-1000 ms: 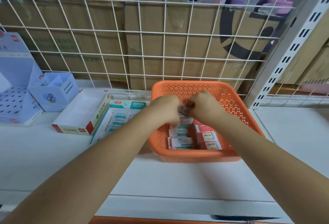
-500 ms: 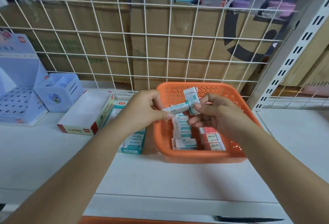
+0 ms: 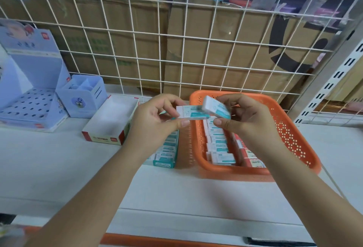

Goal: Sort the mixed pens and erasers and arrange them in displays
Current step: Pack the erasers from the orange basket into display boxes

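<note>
two teal-and-white erasers up in the air over the orange basket's 10 o'clock corner, one per hand. flat eraser [image 3: 191, 112] pinched in the left hand [image 3: 157, 118], thumb under the near edge, fingers curled over the far edge. tilted eraser [image 3: 215, 107] gripped in the right hand [image 3: 250, 118], white end raised toward 11 o'clock, teal end overlapping the flat one's 3 o'clock end; touching or just above it, not clear. both hands narrow, fingers curled round their erasers.

below the hands, toward 5 o'clock, orange basket [image 3: 294, 134] of perforated plastic, set on the white shelf [image 3: 59, 158]. inside it, a column of teal-sleeved erasers [image 3: 219, 145] along the 9 o'clock wall, running from 12 to 6. just beside them at 3 o'clock, red-sleeved erasers [image 3: 250, 155], partly hidden by the right forearm.

just beside the basket at 9 o'clock, teal display box [image 3: 167, 155] holding a row of more teal-and-white packets, largely hidden under the left wrist. next toward 9 o'clock, white open-topped box [image 3: 112, 118] with red trim along its near end. at that box's 10 o'clock, lilac pen holder [image 3: 84, 97] split into compartments, right against a lilac display stand [image 3: 29, 107] with rows of dark holes in its sloped base and a tall printed back card.

behind all of this at 12 o'clock, white wire grid [image 3: 176, 54], with brown cardboard cartons [image 3: 133, 36] stacked behind it. at 2 o'clock, slotted metal upright [image 3: 332, 81] of the shelving.
</note>
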